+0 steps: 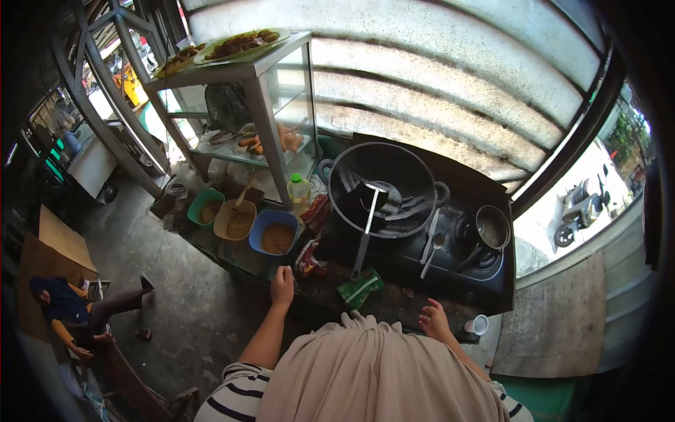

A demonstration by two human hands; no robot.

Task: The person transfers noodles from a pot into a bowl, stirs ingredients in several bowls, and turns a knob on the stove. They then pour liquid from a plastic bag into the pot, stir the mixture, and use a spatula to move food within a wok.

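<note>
My left hand [283,287] is at the counter's front edge, fingers curled together, with nothing visible in it. Just beyond it are a blue bowl [261,232] of orange-brown crumbly food and a red packet [309,259]. To the right, my right hand [434,320] hovers near the front edge with its fingers loosely apart, holding nothing. A white cup [477,325] stands beside it. Between my hands lies a green packet [360,288]. A spatula [365,247] with a black handle rests across the rim of a large dark wok [425,169].
A yellow bowl [220,226], a green bowl [191,211] and a bottle [299,188] stand left of the wok. Behind them is a glass cabinet [264,112] with plates on top. A small pot [493,218] sits on the stove's right burner. Another person [67,309] sits at lower left.
</note>
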